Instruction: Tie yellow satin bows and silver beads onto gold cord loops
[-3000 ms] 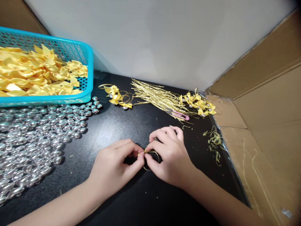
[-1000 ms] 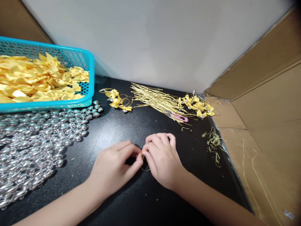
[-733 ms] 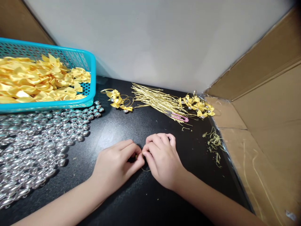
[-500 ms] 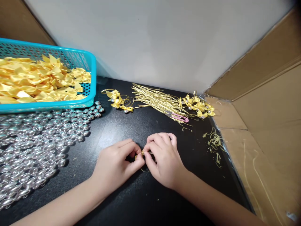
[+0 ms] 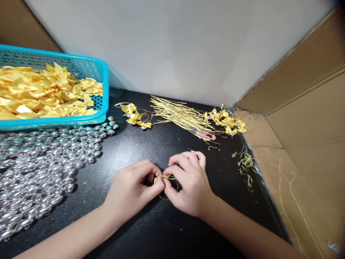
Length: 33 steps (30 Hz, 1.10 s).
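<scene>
Low over the black tabletop (image 5: 134, 223), my left hand (image 5: 132, 185) pinches a small yellow ribbon bow (image 5: 155, 180) between thumb and fingertips; most of the bow is hidden. Thin gold cord (image 5: 171, 177) runs from the bow in a loop under my right hand (image 5: 190, 183). The thumb and forefinger of that hand are closed around the cord, right beside the left fingertips. Beyond the hands lie a bundle of gold cords (image 5: 172, 112), with a pink-handled thread snipper (image 5: 206, 135) resting on its near end.
A blue basket (image 5: 105, 90) of yellow ribbon bows (image 5: 40, 91) stands at left. Many silver beads (image 5: 54, 169) spread before it. Bows with beads and cord lie in a left group (image 5: 134, 117) and a right pile (image 5: 226, 120). Cord scraps (image 5: 245, 162) lie near the cardboard wall (image 5: 309, 126).
The right fingers have shifted slightly and spread a little, so more of the gold cord loop shows between them. My left hand keeps its pinch on the bow.
</scene>
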### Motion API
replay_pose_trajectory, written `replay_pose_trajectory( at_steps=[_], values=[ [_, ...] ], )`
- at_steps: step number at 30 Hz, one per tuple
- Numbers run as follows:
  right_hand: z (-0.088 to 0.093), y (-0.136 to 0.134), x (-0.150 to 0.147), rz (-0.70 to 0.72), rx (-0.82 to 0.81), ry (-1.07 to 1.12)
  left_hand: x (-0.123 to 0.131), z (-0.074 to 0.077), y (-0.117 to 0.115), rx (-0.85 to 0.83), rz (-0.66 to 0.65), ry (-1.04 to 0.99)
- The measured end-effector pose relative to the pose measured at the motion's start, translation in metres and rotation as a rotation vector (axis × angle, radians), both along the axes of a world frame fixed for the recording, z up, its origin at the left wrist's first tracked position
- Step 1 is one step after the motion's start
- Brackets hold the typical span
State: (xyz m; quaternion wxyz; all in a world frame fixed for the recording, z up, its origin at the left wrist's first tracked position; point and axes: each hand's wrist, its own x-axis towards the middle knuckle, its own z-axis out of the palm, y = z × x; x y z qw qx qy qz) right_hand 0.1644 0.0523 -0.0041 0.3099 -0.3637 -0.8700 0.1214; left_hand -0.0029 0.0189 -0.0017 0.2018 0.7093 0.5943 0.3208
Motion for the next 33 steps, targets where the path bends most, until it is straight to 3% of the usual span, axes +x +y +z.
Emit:
replay_pose_trajectory(
  at_steps=[9, 33],
  values=[
    [-0.003, 0.001, 0.0009, 0.018, 0.136, -0.019, 0.0008, 0.0011, -0.0015, -0.023, -0.019, -0.029],
    [-0.0014, 0.0028, 0.0006, -0.006, 0.071, 0.009, -0.0021, -0.0024, -0.0011, 0.035, -0.066, -0.016]
  ],
)
